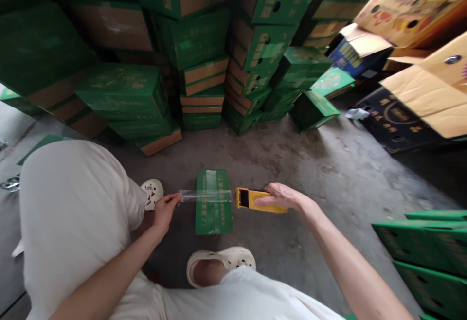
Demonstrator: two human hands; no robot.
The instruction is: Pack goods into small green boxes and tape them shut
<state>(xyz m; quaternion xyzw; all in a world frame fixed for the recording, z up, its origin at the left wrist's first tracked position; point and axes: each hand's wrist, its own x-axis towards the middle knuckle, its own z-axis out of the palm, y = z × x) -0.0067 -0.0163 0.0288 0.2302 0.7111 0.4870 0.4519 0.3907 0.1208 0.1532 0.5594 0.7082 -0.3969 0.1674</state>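
A green cardboard box sits on the floor between my feet, with clear tape along its top seam. Above it stretches a strip of clear packing tape, running crosswise from left to right. My left hand pinches the strip's left end, off the box's left side. On the right, my right hand is wrapped around a yellow tape dispenser, whose dark front end faces the box. Whether the strip touches the box top, I cannot tell.
Stacked green boxes line the back. Opened dark boxes stand at the right, and green flattened-looking cartons lie at lower right. My white clogs flank the box on the concrete floor.
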